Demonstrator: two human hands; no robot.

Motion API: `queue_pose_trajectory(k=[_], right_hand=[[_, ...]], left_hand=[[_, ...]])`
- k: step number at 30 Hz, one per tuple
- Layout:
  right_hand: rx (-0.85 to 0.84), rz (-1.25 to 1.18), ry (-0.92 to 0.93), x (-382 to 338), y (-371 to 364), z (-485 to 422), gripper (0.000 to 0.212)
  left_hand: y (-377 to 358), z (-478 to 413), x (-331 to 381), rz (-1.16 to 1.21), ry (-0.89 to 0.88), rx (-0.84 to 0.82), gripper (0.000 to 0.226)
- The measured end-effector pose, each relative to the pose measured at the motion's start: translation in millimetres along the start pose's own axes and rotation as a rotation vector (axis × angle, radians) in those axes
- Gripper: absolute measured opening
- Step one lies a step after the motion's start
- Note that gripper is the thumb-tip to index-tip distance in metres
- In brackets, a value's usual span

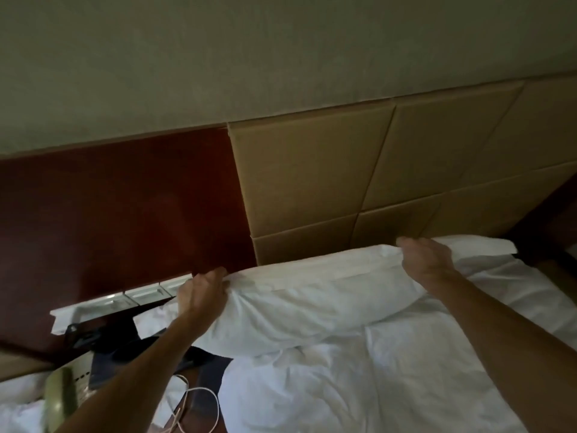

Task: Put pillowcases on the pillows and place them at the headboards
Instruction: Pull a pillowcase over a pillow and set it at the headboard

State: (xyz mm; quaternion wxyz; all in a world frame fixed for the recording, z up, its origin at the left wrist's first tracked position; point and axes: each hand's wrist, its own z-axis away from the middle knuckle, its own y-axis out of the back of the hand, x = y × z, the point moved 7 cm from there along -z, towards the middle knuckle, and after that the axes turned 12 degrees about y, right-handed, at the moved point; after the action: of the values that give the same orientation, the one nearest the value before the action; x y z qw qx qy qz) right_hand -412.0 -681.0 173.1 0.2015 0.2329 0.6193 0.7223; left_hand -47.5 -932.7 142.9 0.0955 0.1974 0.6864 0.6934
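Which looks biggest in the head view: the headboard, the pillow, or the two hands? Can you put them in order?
1. Headboard, biggest.
2. Pillow.
3. Left hand and right hand: they look about the same size, so I won't rank one over the other.

Beyond your left hand (203, 292) ran dark red wood panelling (118, 198); beyond your right hand (427, 257), tan padded panels (312, 170). Above both you had a plain greyish wall (249, 57), dimly lit.

Bare left hand (203, 292), bare right hand (427, 257), bare wrists, long lean forearms uncovered along their whole visible length
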Motion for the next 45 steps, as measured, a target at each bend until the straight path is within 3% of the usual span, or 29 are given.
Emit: queue_pose_trajectory(k=[5, 9, 13, 19, 25, 30, 36, 45], right_hand=[[-0.259, -0.257, 0.078, -13.9, -53.2, -22.7, 0.063], [-0.415, -0.303, 0.125, -25.3, -87.1, -20.9, 0.069], [-0.44, -0.336, 0.139, -41.0, -99.4, -18.9, 0.072], [-0.426, -0.353, 0.156, -56.4, -98.1, -11.9, 0.068], [-0.346, -0.464, 0.14, -62.6, -121.1, 9.7, 0.065], [-0.382, -0.525, 0.071, -53.0, -162.1, 60.8, 0.066], [-0.488, -0.571, -0.192, -2.0, -186.4, 120.0, 0.068], [-0.382, -0.56, -0.261, -6.3, -151.5, 174.3, 0.061]], left_hand=[[-23.0, -19.5, 12.2, 0.049, -0.042, 0.098, 0.02], [-33.6, -10.1, 41.5, -0.016, -0.429, 0.182, 0.05], [-61.7, 23.2, 70.2, -0.141, -0.799, 0.113, 0.056], [-112.0, 52.8, 88.2, -0.409, -0.926, -0.016, 0.048], [-155.0, 61.1, 120.1, -0.565, -1.272, 0.036, 0.044], [-162.5, 17.5, 133.8, -0.847, -1.144, 0.108, 0.068], [-153.2, 50.4, 151.5, -0.96, -1.15, 0.107, 0.061], [-135.1, 86.3, 205.6, -0.884, -1.216, 0.032, 0.044]])
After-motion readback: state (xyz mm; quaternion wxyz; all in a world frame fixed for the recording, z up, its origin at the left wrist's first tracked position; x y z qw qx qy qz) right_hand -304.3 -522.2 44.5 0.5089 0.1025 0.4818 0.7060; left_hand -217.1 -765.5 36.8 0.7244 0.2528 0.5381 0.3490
